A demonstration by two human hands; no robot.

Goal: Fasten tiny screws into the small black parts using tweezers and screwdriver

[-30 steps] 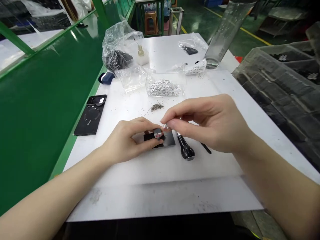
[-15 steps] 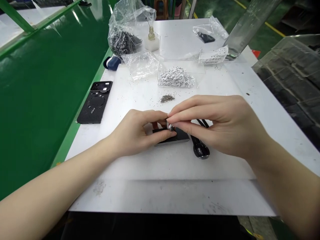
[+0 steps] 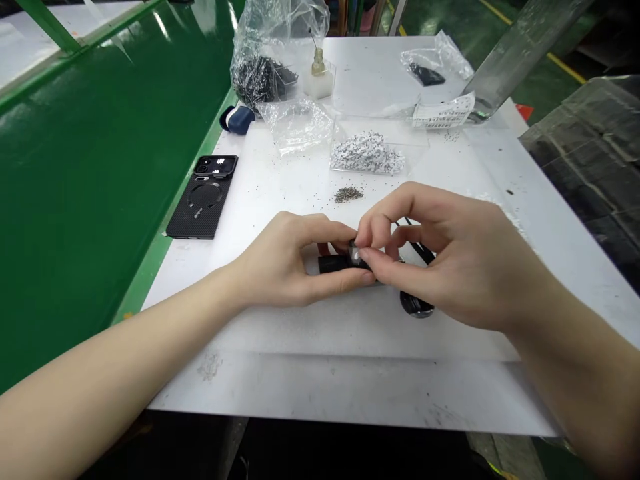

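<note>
The white tabletop [image 3: 320, 393] stands beside a glossy green panel [image 3: 100, 200], with a green-painted factory floor [image 3: 440, 20] beyond it. Left of the clear box of silver parts [image 3: 367, 152] lie a black phone case [image 3: 200, 207], a navy earbud case [image 3: 239, 120], a plastic bag of black parts [image 3: 260, 80], a small bottle in a white block [image 3: 318, 77] and a crumpled clear bag [image 3: 295, 125]. Right of the box are a printed label [image 3: 444, 111] and a clear-lidded bin [image 3: 585, 153]. A small heap of dark granules [image 3: 349, 194] sits just in front of the box. Since the earlier frame, the right hand [image 3: 450, 263] has curled its fingers, and a black-handled tool [image 3: 417, 304] is now mostly hidden beneath it. Further in front of the box, the left hand's [image 3: 290, 257] grip is closed on a small black piece [image 3: 332, 264], while the right hand's grip pinches a round shiny part [image 3: 355, 255] at that piece's end, between both hands.
</note>
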